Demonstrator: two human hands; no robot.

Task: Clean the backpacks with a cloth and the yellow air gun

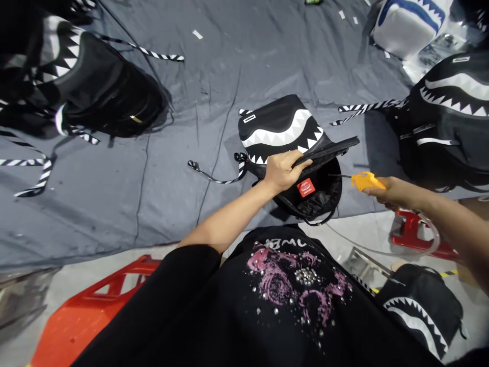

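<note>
A black backpack (280,125) with a white shark-mouth print lies on the cloth-covered table, its opening facing me. My left hand (284,172) grips the upper edge of that opening and holds it up. Inside show a dark lining and a red label (306,187). My right hand (397,193) is wrapped round a yellow air blow gun (364,181) with a thin metal nozzle. The nozzle's tip reaches into the mouth of the backpack from the right. A clear hose (431,244) hangs below my right hand.
Black shark-print backpacks lie at the left (110,86) and right (454,122) of the grey cloth (183,153). A white bag (408,30) sits at the back right. Below the table are red stools (95,300) and another black backpack (420,300).
</note>
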